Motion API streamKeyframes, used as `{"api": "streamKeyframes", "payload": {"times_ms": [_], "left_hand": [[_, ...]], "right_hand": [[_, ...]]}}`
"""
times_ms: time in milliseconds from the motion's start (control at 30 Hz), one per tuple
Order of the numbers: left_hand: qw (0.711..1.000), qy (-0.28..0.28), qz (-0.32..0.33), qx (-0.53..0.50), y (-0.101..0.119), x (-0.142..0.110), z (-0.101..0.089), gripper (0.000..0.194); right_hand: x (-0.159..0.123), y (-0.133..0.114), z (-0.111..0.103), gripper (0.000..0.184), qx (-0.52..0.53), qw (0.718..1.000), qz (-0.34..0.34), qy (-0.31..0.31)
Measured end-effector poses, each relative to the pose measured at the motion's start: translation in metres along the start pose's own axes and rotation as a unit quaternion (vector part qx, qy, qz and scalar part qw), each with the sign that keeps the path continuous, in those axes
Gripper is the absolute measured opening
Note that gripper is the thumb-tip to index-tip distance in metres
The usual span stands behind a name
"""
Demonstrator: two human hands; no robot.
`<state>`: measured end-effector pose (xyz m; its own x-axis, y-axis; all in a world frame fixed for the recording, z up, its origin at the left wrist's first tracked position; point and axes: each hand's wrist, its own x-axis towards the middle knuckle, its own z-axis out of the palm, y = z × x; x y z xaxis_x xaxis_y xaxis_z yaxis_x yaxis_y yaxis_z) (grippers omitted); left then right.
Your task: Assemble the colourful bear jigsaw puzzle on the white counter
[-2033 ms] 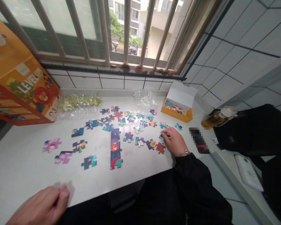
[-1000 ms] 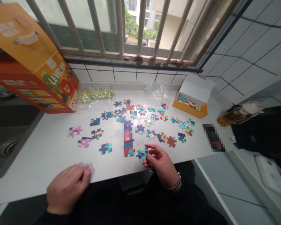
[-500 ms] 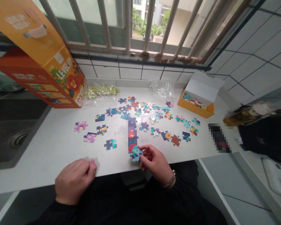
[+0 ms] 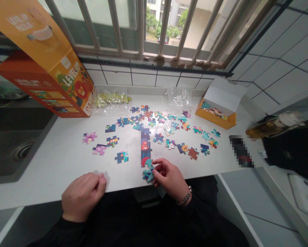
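Observation:
My right hand (image 4: 170, 177) pinches a teal puzzle piece (image 4: 148, 174) between thumb and fingers, close to the counter's front edge. The piece lies at the lower end of a joined strip of puzzle pieces (image 4: 145, 145), dark blue with red figures; whether it is locked in I cannot tell. My left hand (image 4: 83, 195) rests on the counter at the left with its fingers curled into a fist; nothing shows in it. Nearest to it is a loose blue and teal piece (image 4: 122, 156). Purple pieces (image 4: 99, 149) lie farther left, and several others are scattered behind and to the right.
An orange puzzle box (image 4: 74, 82) stands at the back left, beside the sink (image 4: 38, 154). A plastic bag with green contents (image 4: 111, 98) and a clear wrapper (image 4: 178, 97) lie by the wall. An open yellow box (image 4: 217, 116) holds more pieces. A bottle (image 4: 272, 126) lies at the right.
The teal piece in my right hand has turned and shifted slightly toward the counter's front edge, uncovering more of the strip's lower end. My left hand stays in its place.

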<state>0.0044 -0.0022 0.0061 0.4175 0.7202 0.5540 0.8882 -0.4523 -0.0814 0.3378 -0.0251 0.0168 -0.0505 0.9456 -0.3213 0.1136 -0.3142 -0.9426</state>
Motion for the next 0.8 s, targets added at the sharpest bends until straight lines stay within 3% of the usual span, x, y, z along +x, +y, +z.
{"api": "streamKeyframes", "payload": {"times_ms": [367, 800], "left_hand": [[1.000, -0.004, -0.011, 0.007, 0.0003, -0.0021, 0.0014, 0.042], [1.000, 0.002, -0.005, 0.001, 0.0002, 0.0003, -0.0003, 0.043]], "right_hand": [[-0.0005, -0.0005, 0.0009, 0.036, -0.018, 1.000, -0.005, -0.002], [-0.0008, -0.0032, 0.0016, 0.018, -0.015, 1.000, 0.017, 0.003]]}}
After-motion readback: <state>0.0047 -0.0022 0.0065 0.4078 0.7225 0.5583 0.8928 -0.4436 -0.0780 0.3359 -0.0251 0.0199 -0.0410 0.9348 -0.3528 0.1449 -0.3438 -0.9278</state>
